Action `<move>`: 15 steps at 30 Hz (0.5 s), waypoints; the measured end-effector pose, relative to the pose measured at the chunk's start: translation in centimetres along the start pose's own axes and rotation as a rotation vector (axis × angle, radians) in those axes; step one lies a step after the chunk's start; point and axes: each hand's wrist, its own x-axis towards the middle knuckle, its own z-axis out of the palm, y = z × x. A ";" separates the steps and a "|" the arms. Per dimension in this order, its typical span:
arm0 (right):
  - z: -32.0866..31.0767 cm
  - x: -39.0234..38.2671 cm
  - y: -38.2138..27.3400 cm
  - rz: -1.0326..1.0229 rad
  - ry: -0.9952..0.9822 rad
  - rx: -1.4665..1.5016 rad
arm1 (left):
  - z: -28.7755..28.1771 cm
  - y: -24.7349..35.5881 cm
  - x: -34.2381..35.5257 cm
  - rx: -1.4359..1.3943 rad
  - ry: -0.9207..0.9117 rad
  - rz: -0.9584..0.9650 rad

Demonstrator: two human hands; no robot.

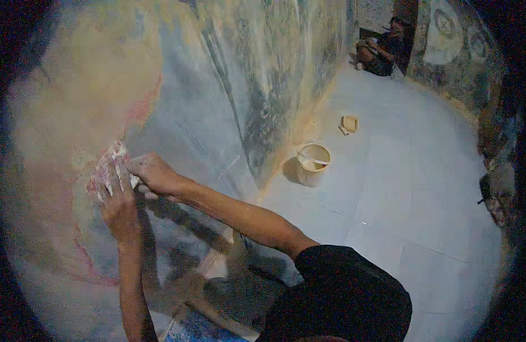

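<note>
White material (120, 151) half-hidden under left hand (120, 206)

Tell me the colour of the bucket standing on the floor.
The bucket is cream, a pale yellowish off-white; it shows in the head view.

I looked in on an indoor room that passed for a painting or plastering site, though I could not tell the building's kind. A wall (92, 74) blotched yellow, grey and pink rose at ten o'clock. Near three, a pail (309, 179) with a stick (318, 162) in it stood on the pale floor (411, 188); a small tray (350, 122) lay toward two, and a person (382, 51) sat beyond.
</note>
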 end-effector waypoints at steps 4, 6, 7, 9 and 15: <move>-0.3 1.6 -0.2 0.008 -0.029 0.045 | -1.9 -0.1 2.4 -0.051 -0.082 -0.018; -0.9 1.5 0.6 0.018 -0.027 0.068 | -1.5 -0.2 2.6 -0.058 -0.046 0.022; -0.8 1.3 0.6 0.051 -0.043 0.088 | -1.4 -0.6 2.6 -0.054 -0.011 0.059; -0.8 0.6 0.7 0.086 -0.059 0.112 | -1.7 -1.5 2.7 -0.093 0.040 0.091; -10.3 -7.0 2.4 0.127 -0.328 0.350 | -4.3 -1.1 -1.2 -0.528 -0.370 -0.053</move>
